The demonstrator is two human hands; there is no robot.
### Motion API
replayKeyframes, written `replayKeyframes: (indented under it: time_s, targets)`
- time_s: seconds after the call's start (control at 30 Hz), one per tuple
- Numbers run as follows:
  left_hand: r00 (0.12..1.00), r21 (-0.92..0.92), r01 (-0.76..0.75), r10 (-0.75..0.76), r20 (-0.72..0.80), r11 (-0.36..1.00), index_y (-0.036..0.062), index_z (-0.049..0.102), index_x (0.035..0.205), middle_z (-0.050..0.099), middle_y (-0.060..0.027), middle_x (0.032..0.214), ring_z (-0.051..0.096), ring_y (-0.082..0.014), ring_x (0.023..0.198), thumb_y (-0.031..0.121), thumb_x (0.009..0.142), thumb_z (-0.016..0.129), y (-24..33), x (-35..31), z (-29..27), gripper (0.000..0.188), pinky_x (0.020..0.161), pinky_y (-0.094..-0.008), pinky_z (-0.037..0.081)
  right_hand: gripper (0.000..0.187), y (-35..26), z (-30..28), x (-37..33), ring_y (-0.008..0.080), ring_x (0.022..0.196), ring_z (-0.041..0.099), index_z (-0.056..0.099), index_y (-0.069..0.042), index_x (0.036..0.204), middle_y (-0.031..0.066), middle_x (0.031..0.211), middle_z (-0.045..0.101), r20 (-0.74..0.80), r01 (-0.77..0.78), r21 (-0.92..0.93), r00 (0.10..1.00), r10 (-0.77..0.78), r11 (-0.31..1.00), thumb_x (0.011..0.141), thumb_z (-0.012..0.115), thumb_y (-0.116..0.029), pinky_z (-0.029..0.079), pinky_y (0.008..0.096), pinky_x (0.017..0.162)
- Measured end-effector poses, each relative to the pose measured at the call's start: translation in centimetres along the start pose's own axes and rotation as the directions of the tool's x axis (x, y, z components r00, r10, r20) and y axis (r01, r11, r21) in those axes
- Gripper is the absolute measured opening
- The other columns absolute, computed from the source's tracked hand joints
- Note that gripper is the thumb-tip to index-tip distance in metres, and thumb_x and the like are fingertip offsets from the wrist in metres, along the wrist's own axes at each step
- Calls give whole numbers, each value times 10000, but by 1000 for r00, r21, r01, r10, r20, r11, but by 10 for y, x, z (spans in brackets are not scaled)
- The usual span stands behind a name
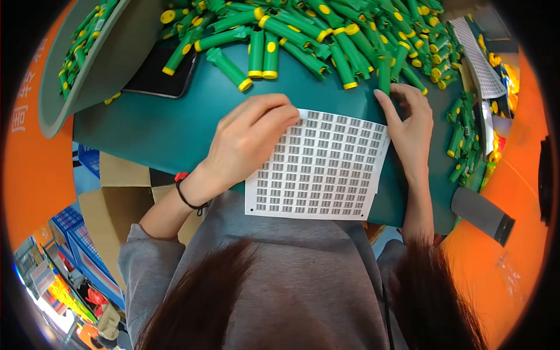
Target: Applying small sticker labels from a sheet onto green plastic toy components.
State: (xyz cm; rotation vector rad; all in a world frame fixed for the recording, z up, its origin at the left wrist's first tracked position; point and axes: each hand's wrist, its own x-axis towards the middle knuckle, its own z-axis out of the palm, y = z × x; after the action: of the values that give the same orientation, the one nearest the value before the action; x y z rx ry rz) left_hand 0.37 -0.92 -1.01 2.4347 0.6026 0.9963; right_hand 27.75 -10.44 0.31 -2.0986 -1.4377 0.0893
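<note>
In front of me a white sheet of small barcode stickers (318, 166) lies at the table's front edge, its lower part reaching over my lap. My left hand (248, 131) is closed in a pinch at the sheet's top left corner, where a small white sticker (303, 114) shows at the fingertips. Beyond the sheet's upper right corner, my right hand (409, 119) grips a green tube (384, 77) between thumb and fingers. The tube stands roughly upright, and its lower end is hidden by the hand.
Many green tubes with yellow ends (303, 35) pile up across the far side of the teal table mat (157, 125). A grey bin (99, 64) leans at the left beside a dark tablet (166, 70). A grey cylinder (481, 214) lies at the right; an open cardboard box (111, 210) stands below left.
</note>
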Motion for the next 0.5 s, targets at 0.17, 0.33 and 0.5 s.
replayKeyframes:
  time_s: [0.17, 0.33, 0.5]
  targets:
    - [994, -218, 101, -109, -24, 971, 46, 737, 1071, 716, -90, 1016, 716, -183, 809, -16, 837, 761, 15, 11, -16, 244, 702, -295, 575, 306, -17, -7, -12, 177, 1040, 655, 659, 37, 1186, 101, 1101, 685, -59, -72, 358, 993, 100, 931, 917, 751, -77, 540, 311, 884]
    - [963, -491, 262, -257, 80, 831, -12, 753, 1026, 733, -103, 916, 702, -163, 837, -94, 844, 738, 55, 46, -31, 200, 764, -282, 563, 378, -39, -9, -34, 216, 1144, 637, 652, 50, 1229, 153, 1266, 594, 103, -4, 777, 987, -121, 629, 865, 688, 146, 607, 337, 957]
    - [936, -523, 348, -252, 247, 778, 6, 747, 1022, 735, -60, 893, 677, -120, 837, -14, 867, 759, 47, 55, -28, 157, 789, -261, 534, 397, -40, -11, -43, 222, 1186, 609, 624, 69, 1226, 153, 1238, 625, 267, -203, 842, 962, -58, 500, 845, 711, 140, 529, 321, 991]
